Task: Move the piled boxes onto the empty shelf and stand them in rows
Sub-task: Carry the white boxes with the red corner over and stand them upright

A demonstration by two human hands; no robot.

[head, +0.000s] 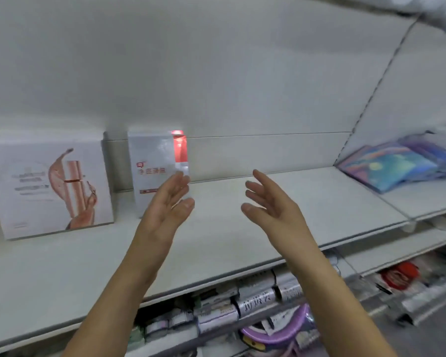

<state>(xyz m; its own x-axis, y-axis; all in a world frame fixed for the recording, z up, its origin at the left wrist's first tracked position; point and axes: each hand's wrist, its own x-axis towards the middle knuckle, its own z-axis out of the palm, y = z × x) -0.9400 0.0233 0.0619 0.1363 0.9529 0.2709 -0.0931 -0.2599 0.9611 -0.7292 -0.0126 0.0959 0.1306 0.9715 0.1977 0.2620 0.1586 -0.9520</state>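
Note:
Two boxes stand upright on the white shelf [229, 228]. A large white box with a pink swirl print [47, 186] is at the far left. A narrower white box with a red stripe [152, 161] stands to its right, near the back panel. My left hand [168, 202] hovers just in front of the narrow box's lower right corner, fingers straight, holding nothing. My right hand [271, 202] is raised over the bare middle of the shelf, palm facing left, fingers spread and empty. The two palms face each other about a hand's width apart.
Colourful flat packets [397, 163] lie on the neighbouring shelf section to the right. Below the shelf's front edge sit rows of small boxes and rolls [242, 305] and a purple round item [278, 328]. Red-and-white packs [399, 276] fill the lower right shelf.

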